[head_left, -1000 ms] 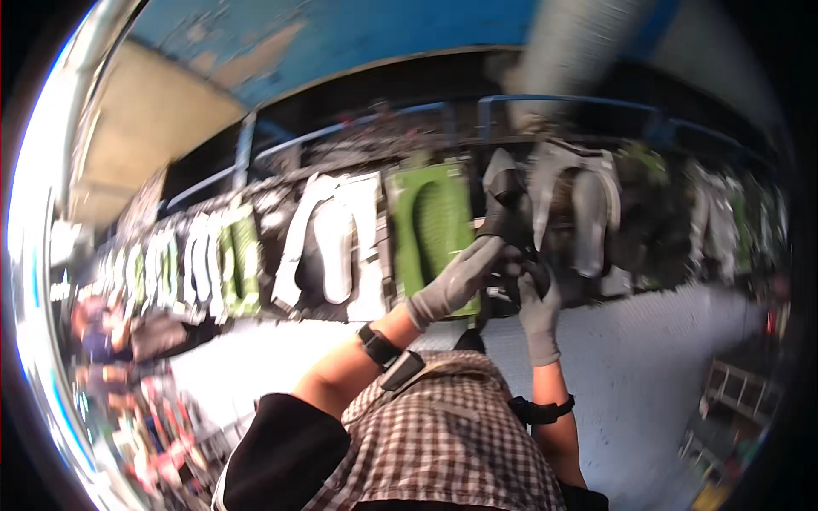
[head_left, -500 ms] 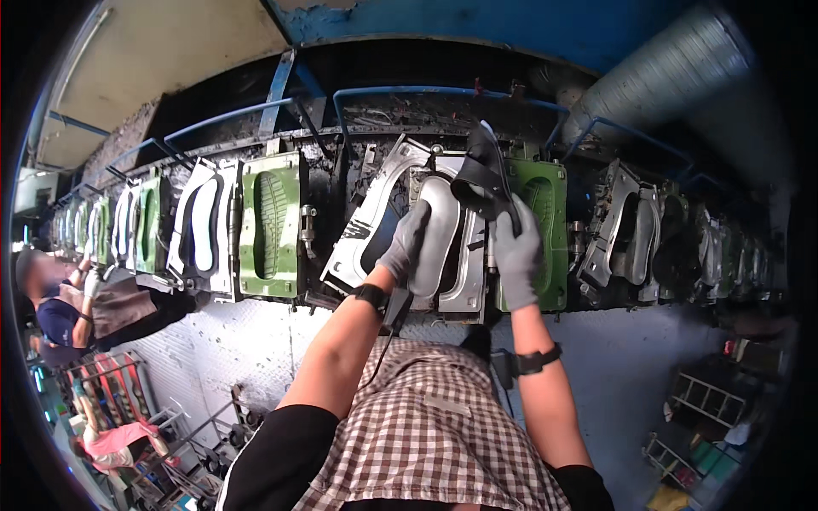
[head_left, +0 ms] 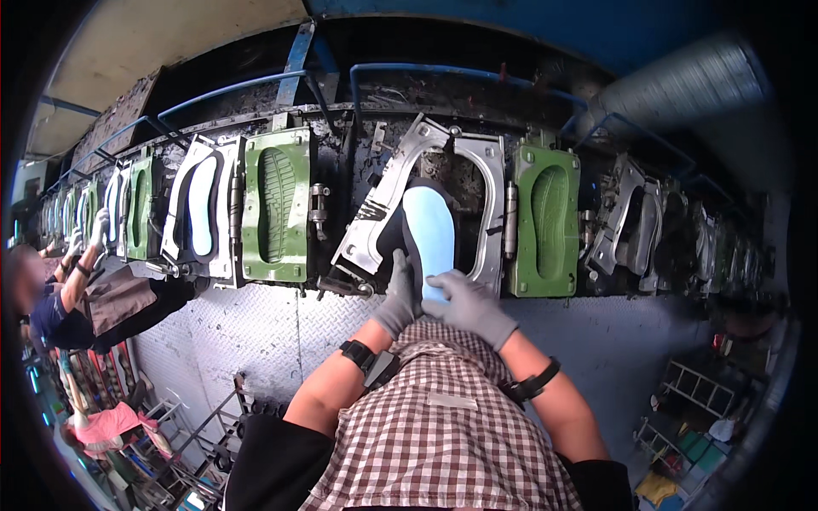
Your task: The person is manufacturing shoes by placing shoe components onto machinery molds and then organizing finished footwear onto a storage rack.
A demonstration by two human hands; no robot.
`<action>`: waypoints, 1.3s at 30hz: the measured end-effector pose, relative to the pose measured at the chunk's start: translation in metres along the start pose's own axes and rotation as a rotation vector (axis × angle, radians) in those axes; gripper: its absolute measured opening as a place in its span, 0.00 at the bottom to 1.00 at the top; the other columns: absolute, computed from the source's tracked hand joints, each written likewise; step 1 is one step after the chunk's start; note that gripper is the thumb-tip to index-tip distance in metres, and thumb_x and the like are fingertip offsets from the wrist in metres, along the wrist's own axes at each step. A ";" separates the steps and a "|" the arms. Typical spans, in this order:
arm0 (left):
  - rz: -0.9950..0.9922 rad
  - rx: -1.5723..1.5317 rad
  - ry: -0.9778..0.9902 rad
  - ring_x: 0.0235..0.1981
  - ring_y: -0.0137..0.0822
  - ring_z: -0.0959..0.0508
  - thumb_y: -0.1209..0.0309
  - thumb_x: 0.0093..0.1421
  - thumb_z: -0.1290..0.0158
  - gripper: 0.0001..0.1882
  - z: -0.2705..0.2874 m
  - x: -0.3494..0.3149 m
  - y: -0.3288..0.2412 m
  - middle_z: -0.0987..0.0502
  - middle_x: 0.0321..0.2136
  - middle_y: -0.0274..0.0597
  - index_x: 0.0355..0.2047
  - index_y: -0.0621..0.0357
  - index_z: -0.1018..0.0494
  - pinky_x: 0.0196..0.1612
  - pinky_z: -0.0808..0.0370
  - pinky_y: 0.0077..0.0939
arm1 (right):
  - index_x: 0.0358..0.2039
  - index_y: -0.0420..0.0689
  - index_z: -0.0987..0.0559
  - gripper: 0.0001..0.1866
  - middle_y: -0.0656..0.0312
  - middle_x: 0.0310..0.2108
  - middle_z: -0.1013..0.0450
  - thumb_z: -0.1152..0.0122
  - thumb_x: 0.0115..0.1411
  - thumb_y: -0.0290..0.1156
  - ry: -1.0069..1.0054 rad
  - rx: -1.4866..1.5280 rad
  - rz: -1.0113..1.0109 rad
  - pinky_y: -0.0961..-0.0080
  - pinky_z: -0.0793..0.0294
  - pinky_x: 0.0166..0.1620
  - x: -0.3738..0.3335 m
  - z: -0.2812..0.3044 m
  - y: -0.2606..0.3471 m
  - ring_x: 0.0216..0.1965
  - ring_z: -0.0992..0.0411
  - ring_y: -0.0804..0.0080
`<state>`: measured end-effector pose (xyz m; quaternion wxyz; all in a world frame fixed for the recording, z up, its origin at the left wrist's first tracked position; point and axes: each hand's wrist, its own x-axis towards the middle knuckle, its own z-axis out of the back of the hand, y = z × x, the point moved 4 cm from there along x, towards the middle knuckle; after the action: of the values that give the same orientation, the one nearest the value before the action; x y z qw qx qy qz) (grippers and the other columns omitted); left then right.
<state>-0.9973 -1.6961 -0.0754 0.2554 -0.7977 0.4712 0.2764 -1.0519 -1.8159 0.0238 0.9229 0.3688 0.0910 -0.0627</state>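
Observation:
A black shoe upper with a light-blue sole-shaped underside [head_left: 432,234] faces upward, toe end away from me. It covers the spot where the bare silver foot form was. My left hand [head_left: 400,296] grips the left side of its heel end, partly hidden behind it. From the right, my right hand [head_left: 470,308] closes over the heel edge, fingertips on the blue surface. Both hands wear grey gloves. Around the upper, two silver side-mould halves [head_left: 487,192] stand spread apart. A green sole mould [head_left: 548,223] with a tread-like hollow lies to the right.
Another green mould [head_left: 275,204] and an open silver mould [head_left: 203,200] sit to the left. More moulds continue along the bench both ways, with blue rails [head_left: 426,68] behind. A co-worker [head_left: 64,298] works at far left. A metal rack [head_left: 699,387] stands on the right.
The black upper has come down from my raised right hand onto the silver form, blue underside up. Both hands have drawn toward me to its heel end.

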 end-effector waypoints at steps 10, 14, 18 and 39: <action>-0.422 0.492 0.060 0.56 0.37 0.26 0.71 0.58 0.37 0.44 -0.076 0.016 -0.066 0.28 0.59 0.46 0.72 0.60 0.46 0.59 0.27 0.32 | 0.66 0.35 0.34 0.36 0.56 0.27 0.26 0.34 0.60 0.33 -0.151 0.352 -0.447 0.69 0.27 0.32 0.035 0.010 -0.030 0.26 0.27 0.71; -0.482 0.612 0.116 0.53 0.36 0.24 0.71 0.59 0.38 0.48 -0.094 0.023 -0.062 0.28 0.58 0.46 0.75 0.58 0.51 0.54 0.23 0.31 | 0.67 0.31 0.37 0.35 0.61 0.21 0.34 0.38 0.62 0.27 -0.421 0.369 -0.277 0.70 0.31 0.29 0.018 0.002 -0.039 0.22 0.34 0.75; -0.437 0.712 0.143 0.55 0.34 0.25 0.70 0.55 0.32 0.52 -0.119 0.046 -0.074 0.28 0.60 0.47 0.75 0.57 0.50 0.56 0.24 0.26 | 0.69 0.35 0.37 0.33 0.64 0.19 0.38 0.42 0.63 0.23 -0.499 0.384 -0.223 0.72 0.32 0.28 0.035 0.026 -0.038 0.21 0.37 0.74; -1.228 1.269 -0.169 0.65 0.41 0.33 0.65 0.73 0.50 0.30 -0.188 0.009 0.045 0.34 0.66 0.51 0.70 0.65 0.43 0.67 0.37 0.34 | 0.58 0.41 0.28 0.26 0.51 0.34 0.23 0.38 0.66 0.43 -1.776 -0.078 -0.831 0.68 0.23 0.34 -0.251 0.291 -0.411 0.32 0.24 0.63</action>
<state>-0.9967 -1.8459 0.0464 0.7868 -0.5947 0.0040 -0.1650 -1.3367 -2.3009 0.0098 0.5718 0.0955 -0.5116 -0.6342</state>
